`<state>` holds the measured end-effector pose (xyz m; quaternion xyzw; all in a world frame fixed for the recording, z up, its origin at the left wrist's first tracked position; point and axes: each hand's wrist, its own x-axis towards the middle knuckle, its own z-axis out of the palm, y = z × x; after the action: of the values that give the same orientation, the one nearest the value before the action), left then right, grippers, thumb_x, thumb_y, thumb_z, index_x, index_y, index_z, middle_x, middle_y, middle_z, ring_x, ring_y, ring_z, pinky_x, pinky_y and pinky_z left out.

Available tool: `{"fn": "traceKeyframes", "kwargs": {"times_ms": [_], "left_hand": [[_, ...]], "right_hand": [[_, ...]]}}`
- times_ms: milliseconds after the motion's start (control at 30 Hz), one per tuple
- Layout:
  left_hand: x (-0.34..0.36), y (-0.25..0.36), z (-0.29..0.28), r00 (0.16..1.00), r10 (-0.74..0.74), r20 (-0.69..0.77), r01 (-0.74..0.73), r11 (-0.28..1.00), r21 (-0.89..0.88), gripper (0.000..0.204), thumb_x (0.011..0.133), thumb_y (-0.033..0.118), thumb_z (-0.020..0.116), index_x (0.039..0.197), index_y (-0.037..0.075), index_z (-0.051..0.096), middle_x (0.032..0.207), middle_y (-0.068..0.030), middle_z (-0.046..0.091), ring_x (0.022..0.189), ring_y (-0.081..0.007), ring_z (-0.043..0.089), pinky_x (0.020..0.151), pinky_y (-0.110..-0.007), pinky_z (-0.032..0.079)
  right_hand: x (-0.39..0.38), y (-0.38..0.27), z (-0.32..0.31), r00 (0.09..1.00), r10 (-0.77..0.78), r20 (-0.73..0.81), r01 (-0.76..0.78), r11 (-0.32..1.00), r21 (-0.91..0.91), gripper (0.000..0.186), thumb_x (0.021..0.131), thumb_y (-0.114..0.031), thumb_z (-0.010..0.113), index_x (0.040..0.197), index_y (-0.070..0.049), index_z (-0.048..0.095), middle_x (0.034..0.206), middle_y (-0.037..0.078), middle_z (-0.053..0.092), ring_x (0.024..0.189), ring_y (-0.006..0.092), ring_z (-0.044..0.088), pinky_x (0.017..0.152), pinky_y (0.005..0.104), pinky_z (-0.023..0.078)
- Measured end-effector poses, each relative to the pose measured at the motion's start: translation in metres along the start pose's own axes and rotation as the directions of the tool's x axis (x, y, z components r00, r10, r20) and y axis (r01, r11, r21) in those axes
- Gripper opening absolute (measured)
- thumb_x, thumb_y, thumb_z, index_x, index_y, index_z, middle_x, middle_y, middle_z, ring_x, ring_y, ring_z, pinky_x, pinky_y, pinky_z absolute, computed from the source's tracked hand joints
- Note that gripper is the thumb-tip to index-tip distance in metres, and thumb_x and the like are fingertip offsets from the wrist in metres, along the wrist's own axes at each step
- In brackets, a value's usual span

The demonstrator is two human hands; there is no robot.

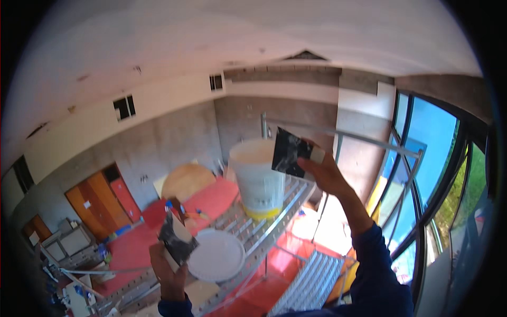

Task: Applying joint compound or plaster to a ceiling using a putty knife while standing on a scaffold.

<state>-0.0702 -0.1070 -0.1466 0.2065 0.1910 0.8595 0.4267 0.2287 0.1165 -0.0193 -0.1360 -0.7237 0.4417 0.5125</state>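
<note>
My right hand point(328, 173) is raised at the right, fingers closed round the edge of a black, flat putty spreader point(288, 152) with pale smears on its blade. That blade stands beside the rim of a tall white bucket point(257, 177) with a yellow base and overlaps it in view; touching or apart, I cannot tell. Lower left, my left hand point(170, 274) grips a second spreader point(177, 239), dark and streaked with white, tilted upward. A round white lid point(216, 256) lies just right of it on the metal scaffold deck point(288, 203).
A scaffold guard rail point(364, 138) runs behind the bucket. A lower slatted platform point(311, 282) sits below at the right, above the red floor point(132, 259). Large windows point(430, 137) line the right side. The white ceiling point(253, 31) is close overhead. Wooden doors point(97, 203) stand far left.
</note>
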Motion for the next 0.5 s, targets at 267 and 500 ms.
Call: {"fn": "traceKeyframes", "kwargs": {"times_ms": [267,500], "left_hand": [[0.024,-0.001,0.003,0.998,0.037,0.052,-0.038,0.999,0.024,0.032,0.085,0.026,0.051,0.108,0.006,0.055,0.096,-0.0067,0.065,0.084,-0.0203,0.065,0.064,-0.032,0.057],[0.037,0.005,0.009,0.987,0.035,0.160,-0.026,0.998,-0.057,0.033,0.081,0.022,0.050,0.103,-0.002,0.055,0.090,-0.0153,0.066,0.074,-0.0253,0.068,0.060,-0.033,0.060]], "right_hand": [[0.076,-0.154,0.065,0.479,-0.869,-0.123,0.686,0.458,-0.565,0.039,0.086,-0.002,0.043,0.125,0.003,0.044,0.112,0.018,0.049,0.100,0.0301,0.053,0.087,0.0363,0.042],[0.136,-0.193,0.095,0.308,-0.938,-0.160,0.674,0.334,-0.659,0.041,0.085,-0.001,0.042,0.126,0.006,0.040,0.108,0.018,0.045,0.093,0.0336,0.052,0.081,0.0412,0.044]]}}
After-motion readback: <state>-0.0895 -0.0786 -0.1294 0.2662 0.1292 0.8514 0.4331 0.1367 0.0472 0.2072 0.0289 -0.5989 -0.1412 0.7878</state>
